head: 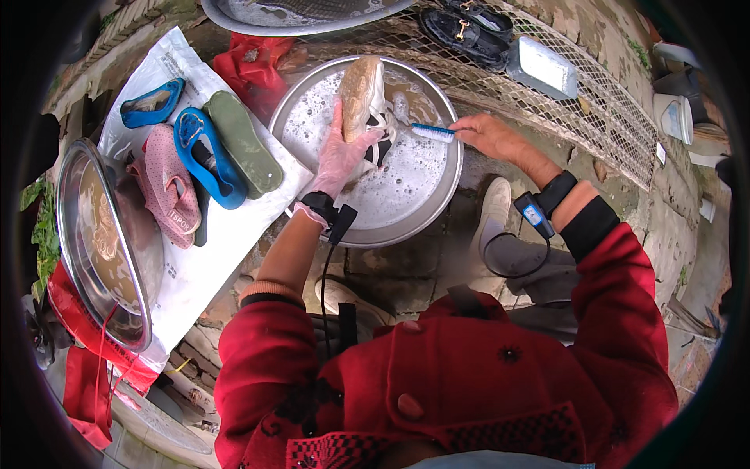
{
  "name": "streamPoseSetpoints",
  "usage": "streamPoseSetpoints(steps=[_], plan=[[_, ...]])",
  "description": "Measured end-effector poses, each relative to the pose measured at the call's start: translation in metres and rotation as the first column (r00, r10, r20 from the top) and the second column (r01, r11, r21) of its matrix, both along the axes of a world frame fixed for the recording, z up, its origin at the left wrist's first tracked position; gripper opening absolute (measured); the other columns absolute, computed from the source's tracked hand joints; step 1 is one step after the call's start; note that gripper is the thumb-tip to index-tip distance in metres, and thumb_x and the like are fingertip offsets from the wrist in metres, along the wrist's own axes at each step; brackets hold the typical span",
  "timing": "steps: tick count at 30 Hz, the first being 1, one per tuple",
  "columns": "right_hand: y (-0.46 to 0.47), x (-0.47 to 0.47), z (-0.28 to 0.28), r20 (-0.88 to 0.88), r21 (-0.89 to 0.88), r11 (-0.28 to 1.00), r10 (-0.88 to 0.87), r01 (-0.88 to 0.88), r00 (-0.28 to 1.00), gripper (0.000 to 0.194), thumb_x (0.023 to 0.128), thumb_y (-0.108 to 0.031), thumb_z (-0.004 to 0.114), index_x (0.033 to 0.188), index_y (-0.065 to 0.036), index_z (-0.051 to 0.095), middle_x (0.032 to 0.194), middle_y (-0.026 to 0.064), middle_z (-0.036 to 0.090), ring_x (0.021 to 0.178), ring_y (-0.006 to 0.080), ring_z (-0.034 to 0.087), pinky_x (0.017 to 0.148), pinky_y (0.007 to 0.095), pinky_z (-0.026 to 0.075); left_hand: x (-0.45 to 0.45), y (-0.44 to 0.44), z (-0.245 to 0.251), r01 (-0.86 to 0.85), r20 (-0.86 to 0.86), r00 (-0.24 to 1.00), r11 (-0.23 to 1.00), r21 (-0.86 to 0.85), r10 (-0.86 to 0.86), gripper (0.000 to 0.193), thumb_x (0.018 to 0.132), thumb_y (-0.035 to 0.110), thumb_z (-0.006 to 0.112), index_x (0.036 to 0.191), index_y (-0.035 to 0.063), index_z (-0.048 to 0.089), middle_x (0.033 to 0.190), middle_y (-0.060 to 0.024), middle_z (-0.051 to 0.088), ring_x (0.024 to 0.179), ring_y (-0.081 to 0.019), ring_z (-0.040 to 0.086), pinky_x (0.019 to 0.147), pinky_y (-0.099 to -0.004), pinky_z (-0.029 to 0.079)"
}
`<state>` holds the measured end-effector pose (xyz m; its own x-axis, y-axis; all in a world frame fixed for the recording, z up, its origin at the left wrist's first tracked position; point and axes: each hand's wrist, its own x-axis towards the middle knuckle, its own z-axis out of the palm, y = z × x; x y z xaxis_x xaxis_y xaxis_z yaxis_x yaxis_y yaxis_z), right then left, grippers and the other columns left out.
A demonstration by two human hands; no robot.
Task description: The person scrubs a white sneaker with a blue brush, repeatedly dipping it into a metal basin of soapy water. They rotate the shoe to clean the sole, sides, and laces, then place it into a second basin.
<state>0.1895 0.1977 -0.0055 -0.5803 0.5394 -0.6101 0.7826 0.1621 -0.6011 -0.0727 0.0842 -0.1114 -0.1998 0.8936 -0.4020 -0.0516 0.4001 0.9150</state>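
My left hand (343, 152), in a clear plastic glove, grips a white and black laced sneaker (378, 117). Its tan sole (356, 97) is turned up and outward. The sneaker is held over a wide metal basin (375, 239) of foamy, murky water (419, 187). Bare, my right hand (483, 136) pinches the end of a blue scrub brush (433, 132) with white bristles. The brush head is over the right part of the basin, a short gap away from the sneaker. My left fingers hide part of the sneaker's upper.
On a white plastic sheet (193, 281) lie blue flats (208, 155), a pink shoe (170, 182) and green insoles (243, 143). A tilted metal basin (146, 316) holds brown water. Black loafers (466, 35) and a grey box-shaped container (542, 67) rest on wire mesh (609, 111). Another basin (310, 26) stands beyond.
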Motion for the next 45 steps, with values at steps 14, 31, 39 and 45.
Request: streamPoseSetpoints(steps=[14, 31, 39, 45], plan=[[-0.023, -0.095, 0.005, -0.358, 0.207, 0.903, -0.288, 0.376, 0.888, 0.027, 0.089, -0.02, 0.049, 0.109, -0.006, 0.061, 0.098, 0.0208, 0.063, 0.092, 0.0378, 0.059, 0.081, 0.038, 0.047, 0.024, 0.018, 0.048, -0.039, 0.876, 0.479, 0.998, -0.05, 0.062, 0.064, 0.087, 0.058, 0.046, 0.129, 0.0092, 0.044, 0.118, -0.0075, 0.057, 0.102, -0.0206, 0.059, 0.09, -0.0367, 0.05], [-0.019, -0.104, 0.04, -0.227, -0.201, 0.907, -0.41, 0.37, 0.883, 0.026, 0.09, -0.016, 0.052, 0.11, -0.002, 0.061, 0.061, -0.0036, 0.053, 0.05, 0.0048, 0.044, 0.045, 0.0203, 0.035, -0.016, 0.005, 0.103, -0.208, 0.823, 0.568, 0.969, 0.136, 0.007, 0.067, 0.086, 0.052, 0.056, 0.131, 0.0065, 0.037, 0.118, -0.0077, 0.055, 0.1, -0.0145, 0.058, 0.083, -0.0287, 0.05], [-0.009, -0.14, 0.038, -0.598, -0.346, 0.867, -0.498, 0.358, 0.628, 0.023, 0.091, -0.005, 0.046, 0.108, -0.005, 0.061, 0.082, 0.0045, 0.064, 0.064, 0.0082, 0.057, 0.056, 0.022, 0.047, -0.006, -0.008, 0.134, -0.186, 0.772, 0.634, 0.96, 0.208, -0.045, 0.079, 0.085, 0.054, 0.056, 0.14, 0.0063, 0.025, 0.127, -0.0083, 0.046, 0.115, -0.0147, 0.046, 0.094, -0.0284, 0.04], [-0.04, -0.131, 0.073, -0.143, -0.547, 0.651, -0.692, 0.526, 0.707, 0.02, 0.094, -0.021, 0.051, 0.111, -0.012, 0.053, 0.063, -0.0019, 0.048, 0.04, 0.0022, 0.03, 0.035, 0.0167, 0.022, -0.018, 0.002, 0.119, -0.202, 0.714, 0.699, 0.97, 0.137, 0.045, 0.063, 0.088, 0.047, 0.057, 0.131, 0.006, 0.038, 0.117, -0.0071, 0.055, 0.103, -0.014, 0.056, 0.088, -0.0272, 0.046]])
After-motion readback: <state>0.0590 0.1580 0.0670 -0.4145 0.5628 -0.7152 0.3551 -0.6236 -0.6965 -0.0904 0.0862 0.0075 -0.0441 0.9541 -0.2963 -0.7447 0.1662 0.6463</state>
